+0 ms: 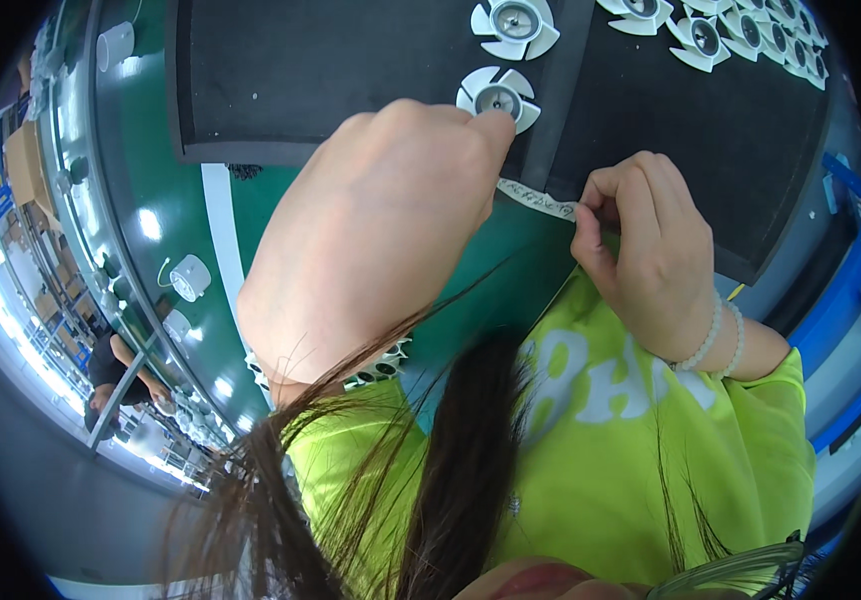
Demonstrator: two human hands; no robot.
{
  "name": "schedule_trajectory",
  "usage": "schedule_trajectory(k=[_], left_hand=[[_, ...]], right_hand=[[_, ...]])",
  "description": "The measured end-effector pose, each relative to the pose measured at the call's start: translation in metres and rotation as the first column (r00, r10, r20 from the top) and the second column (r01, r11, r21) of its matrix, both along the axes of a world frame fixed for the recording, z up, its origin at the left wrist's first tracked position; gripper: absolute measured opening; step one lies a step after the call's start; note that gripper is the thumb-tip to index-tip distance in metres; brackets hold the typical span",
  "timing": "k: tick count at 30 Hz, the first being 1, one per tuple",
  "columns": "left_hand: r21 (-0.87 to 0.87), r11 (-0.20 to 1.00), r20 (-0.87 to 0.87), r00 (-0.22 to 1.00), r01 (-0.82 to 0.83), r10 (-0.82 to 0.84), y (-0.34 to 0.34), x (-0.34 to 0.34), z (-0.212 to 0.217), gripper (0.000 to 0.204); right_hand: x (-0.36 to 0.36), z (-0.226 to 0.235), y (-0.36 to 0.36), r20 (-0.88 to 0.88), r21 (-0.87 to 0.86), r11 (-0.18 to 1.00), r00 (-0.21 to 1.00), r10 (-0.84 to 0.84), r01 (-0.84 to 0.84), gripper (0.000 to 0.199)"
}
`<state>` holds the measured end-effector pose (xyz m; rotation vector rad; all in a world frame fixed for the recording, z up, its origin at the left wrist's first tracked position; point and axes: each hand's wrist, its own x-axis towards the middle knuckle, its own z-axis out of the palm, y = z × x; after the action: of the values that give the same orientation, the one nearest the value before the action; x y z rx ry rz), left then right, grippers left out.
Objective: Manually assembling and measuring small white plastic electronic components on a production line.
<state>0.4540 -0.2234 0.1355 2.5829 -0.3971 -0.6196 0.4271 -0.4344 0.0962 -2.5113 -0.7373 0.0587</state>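
My left hand (380, 210) is large in the middle of the head view, its back turned up and fingers curled under. Its knuckles overlap the near edge of a white fan wheel (498, 98) with a grey hub. What its fingers hold, if anything, is hidden. My right hand (650, 245) pinches the right end of a narrow white strip (538, 198) with dark marks between thumb and forefinger. The strip runs along the near edge of the black mat (630, 140) toward my left hand, where its other end is hidden.
Another white fan wheel (515, 20) lies farther back; several more (705, 38) crowd the far right. White round parts (190, 278) with a wire stand on the green surface (150, 130) at left. Beyond, a person (115, 375) works. Blue rails (840, 290) border the right.
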Motion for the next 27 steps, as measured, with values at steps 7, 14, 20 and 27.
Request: schedule_trajectory(k=[7, 14, 20, 27], left_hand=[[0.009, 1.0, 0.054, 0.998, 0.024, -0.025, 0.005, -0.014, -0.007, 0.008], [0.087, 0.994, 0.188, 0.979, 0.063, -0.078, 0.007, -0.024, -0.008, 0.008], [0.087, 0.994, 0.202, 0.976, 0.066, -0.082, 0.013, -0.023, 0.002, 0.01], [0.045, 0.995, 0.216, 0.971, 0.09, -0.097, 0.008, -0.022, 0.003, 0.009]], right_hand=[[-0.003, 0.011, 0.006, -0.038, -0.157, 0.986, 0.998, 0.042, -0.048, 0.027], [0.001, 0.016, 0.008, -0.081, -0.007, 0.996, 0.993, 0.088, -0.089, 0.023], [0.0, 0.005, 0.01, -0.122, 0.001, 0.998, 0.991, 0.058, -0.058, 0.022], [0.006, 0.006, 0.013, -0.126, -0.048, 0.999, 0.992, 0.019, -0.025, 0.025]])
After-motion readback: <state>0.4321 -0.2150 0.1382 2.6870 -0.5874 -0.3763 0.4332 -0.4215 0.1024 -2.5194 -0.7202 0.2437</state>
